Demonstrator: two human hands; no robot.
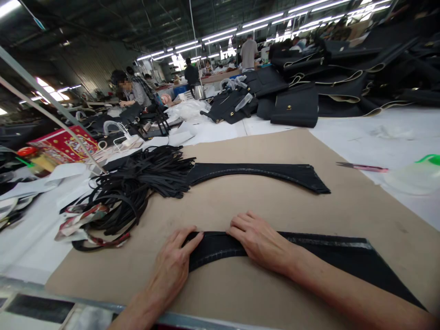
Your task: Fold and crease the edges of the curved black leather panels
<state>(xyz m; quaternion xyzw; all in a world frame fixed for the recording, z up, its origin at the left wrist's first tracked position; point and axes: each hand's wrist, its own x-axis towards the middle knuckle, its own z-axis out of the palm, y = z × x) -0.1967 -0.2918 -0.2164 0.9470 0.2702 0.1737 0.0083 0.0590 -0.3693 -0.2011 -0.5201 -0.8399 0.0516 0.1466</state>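
A curved black panel [218,243], of fabric or leather, lies on the brown sheet [220,211] in front of me. A pale stitched or marked line follows its inner curve, and a shiny strip runs along the far edge at right. At the panel's narrow left end, my left hand [172,256] grips it between thumb and fingers. The fingers of my right hand [259,238] curl over its far edge near the middle, and my forearm covers part of the wide right end. Beyond lies a stack of similar black panels [254,169].
A bundle of black strips [147,176] lies left, beside a printed cloth scrap [82,222]. Pink-handled snips [362,167] and a translucent container [417,176] are at right. Black bag pieces [295,105] pile up behind. A metal pole [51,103] slants at left. Co-workers [137,94] are farther back.
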